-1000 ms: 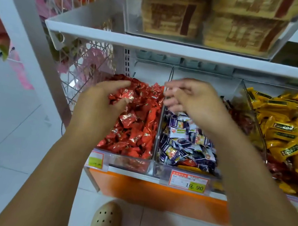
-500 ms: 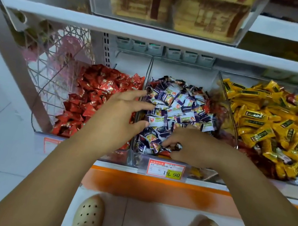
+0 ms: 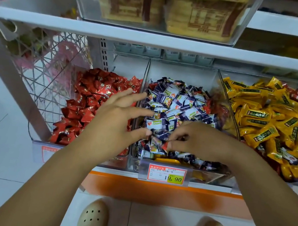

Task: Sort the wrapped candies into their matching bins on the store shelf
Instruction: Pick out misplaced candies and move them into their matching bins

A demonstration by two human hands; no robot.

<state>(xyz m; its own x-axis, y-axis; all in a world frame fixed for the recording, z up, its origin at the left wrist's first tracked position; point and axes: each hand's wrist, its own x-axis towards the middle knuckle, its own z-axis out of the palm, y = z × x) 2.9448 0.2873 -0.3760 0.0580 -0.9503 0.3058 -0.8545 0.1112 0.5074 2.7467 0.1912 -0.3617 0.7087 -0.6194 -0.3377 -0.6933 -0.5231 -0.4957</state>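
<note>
Right hand (image 3: 201,140) pinches red candy (image 3: 165,145) behind 19.90 price tag (image 3: 165,174)

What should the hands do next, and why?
Probably the right hand should lift the red candy it seems to pinch out of the middle bin of blue-and-white candies and drop it in the left bin with the red candies.

Candy wrappers (image 3: 176,105) glossy, crinkly foil or plastic. Bins (image 3: 213,178) clear smooth plastic. Shelf (image 3: 117,33) probably white painted metal, matt.
</note>
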